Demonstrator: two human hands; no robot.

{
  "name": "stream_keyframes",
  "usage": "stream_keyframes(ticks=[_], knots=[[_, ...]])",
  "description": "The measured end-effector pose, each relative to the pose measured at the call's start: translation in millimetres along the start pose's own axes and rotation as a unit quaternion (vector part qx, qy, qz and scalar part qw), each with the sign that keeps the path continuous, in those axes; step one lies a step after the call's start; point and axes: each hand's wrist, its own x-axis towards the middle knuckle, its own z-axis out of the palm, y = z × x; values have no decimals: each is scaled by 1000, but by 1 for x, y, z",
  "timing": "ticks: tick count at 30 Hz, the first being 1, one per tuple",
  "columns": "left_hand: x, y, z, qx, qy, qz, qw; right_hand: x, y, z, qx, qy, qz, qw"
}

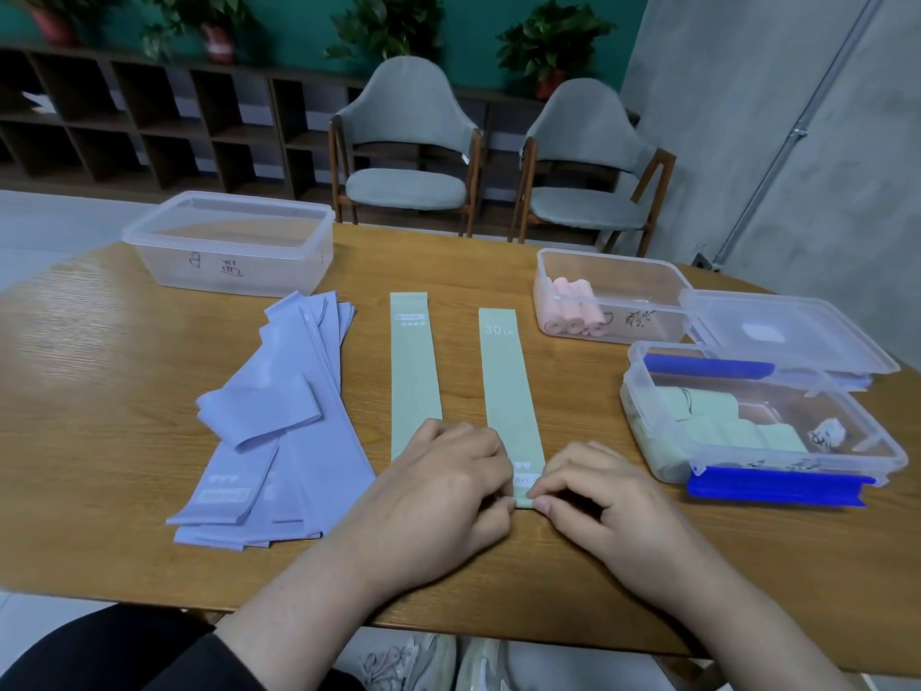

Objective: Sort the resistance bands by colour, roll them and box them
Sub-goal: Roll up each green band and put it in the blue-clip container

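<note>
Two pale green bands lie flat side by side on the table. The right one [507, 386], marked 30 LB, has its near end pinched by both my left hand [443, 486] and my right hand [593, 491]. The left green band [414, 376] lies partly under my left hand. A loose pile of lilac bands [284, 421] sits to the left. Rolled green bands [717, 416] fill a clear box [892, 456] at the right. Rolled pink bands [570, 311] sit in another clear box [618, 264] behind it.
An empty lidded clear box [229, 241] stands at the back left. A loose clear lid [782, 331] lies at the far right. Blue clips [777, 491] hang on the green box. Two grey chairs [406, 157] stand behind the wooden table [99, 381].
</note>
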Motion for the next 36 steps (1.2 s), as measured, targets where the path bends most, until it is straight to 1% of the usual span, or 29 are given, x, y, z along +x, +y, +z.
stream_keyframes(ticks=[9, 16, 21, 29, 36], knots=[[1, -1, 3, -13, 34, -12, 999, 3, -3, 1, -27, 5, 19, 999], [1, -3, 4, 2, 37, -21, 999, 0, -4, 3, -20, 27, 32, 999], [1, -2, 4, 20, 23, -28, 999, 1, -2, 4, -29, 25, 26, 999], [0, -2, 4, 11, 22, -25, 999, -1, -2, 6, -50, 19, 6, 999], [0, -3, 4, 3, 30, -39, 999, 0, -1, 7, -42, 47, 8, 998]])
